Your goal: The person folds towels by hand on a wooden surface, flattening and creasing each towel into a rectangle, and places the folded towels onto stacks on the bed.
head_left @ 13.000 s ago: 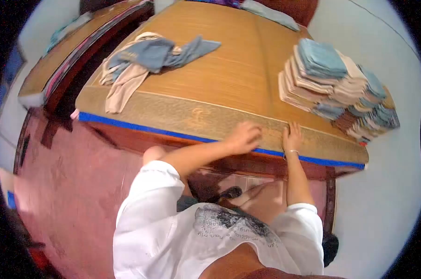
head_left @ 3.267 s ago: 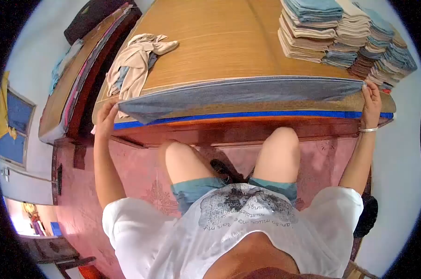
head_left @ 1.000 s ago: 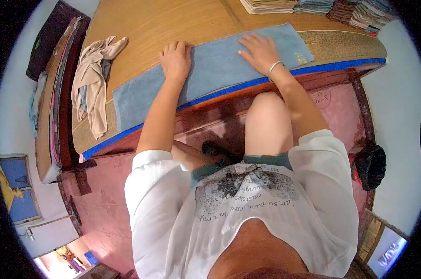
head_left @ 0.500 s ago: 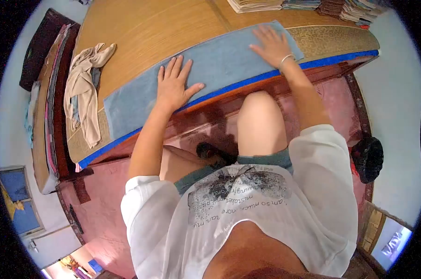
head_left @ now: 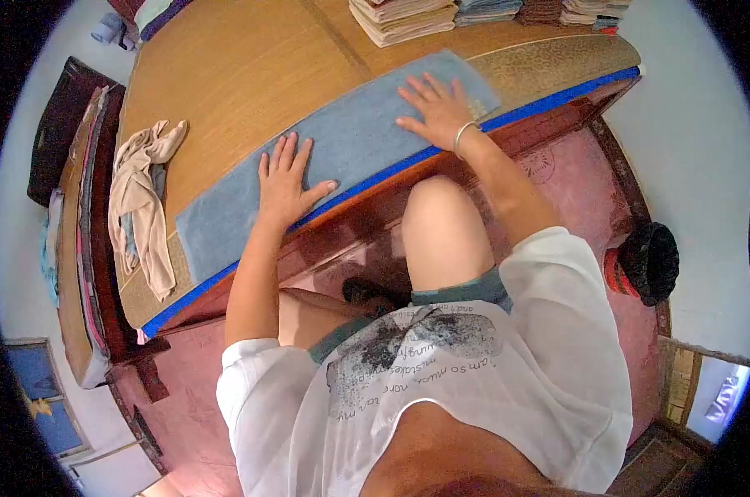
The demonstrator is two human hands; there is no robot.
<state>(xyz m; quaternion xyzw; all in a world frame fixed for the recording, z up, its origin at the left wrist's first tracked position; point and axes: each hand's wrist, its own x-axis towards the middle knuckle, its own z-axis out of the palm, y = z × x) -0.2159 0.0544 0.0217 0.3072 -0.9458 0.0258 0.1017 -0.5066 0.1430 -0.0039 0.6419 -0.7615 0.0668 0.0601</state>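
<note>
A long blue towel (head_left: 354, 124) lies flat along the near edge of a bed-like surface with a woven mat (head_left: 242, 74). My left hand (head_left: 288, 186) rests on the towel left of its middle, palm down with fingers spread. Toward the towel's right end, my right hand (head_left: 437, 112) lies on the cloth with fingers apart and a bracelet (head_left: 464, 137) at the wrist. Neither hand grips anything. A small pale patch shows on the towel just right of my right hand.
Stacks of folded towels (head_left: 404, 21) stand at the far right of the mat. A crumpled beige cloth (head_left: 139, 207) lies at its left end. Blue trim (head_left: 375, 182) runs along the near edge. A dark round object (head_left: 650, 263) is on the floor at right.
My right hand has slid a little leftward along the towel, away from its right end. The head view has shifted, bringing more of the folded stacks into sight.
</note>
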